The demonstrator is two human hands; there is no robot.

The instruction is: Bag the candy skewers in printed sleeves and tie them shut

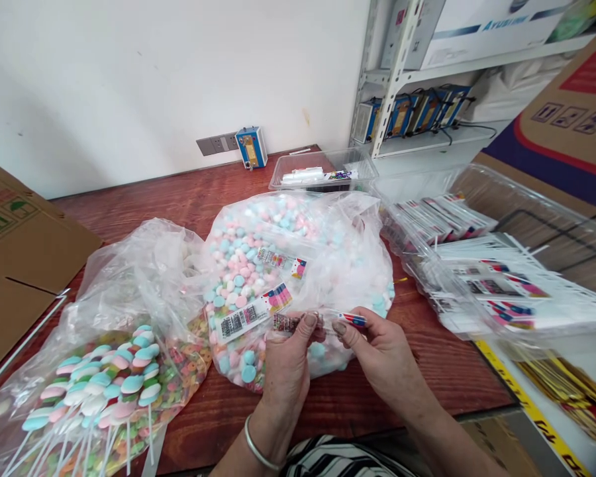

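Observation:
My left hand [289, 361] and my right hand [377, 348] pinch a narrow printed plastic wrapper [282, 322] between thumbs and fingers, one at each end. The wrapper has dark lettering at the left and red and blue print at the right. Both hands are just above the front of a large clear bag of pink, white and blue candies [241, 258]. Two more printed wrappers lie on that bag: a near one [241, 322] just beyond my left hand, and a farther one [273, 258]. Whether anything is inside the held wrapper, I cannot tell.
To the left, striped candy lollipops [99, 384] on white sticks lie on a bag of colourful gummy rings [191, 361]. A clear bin [422, 265] of wrappers and white sticks stands right. Behind are a smaller tray [283, 173] and a blue device [251, 147]. Cardboard boxes [24, 265] flank the table.

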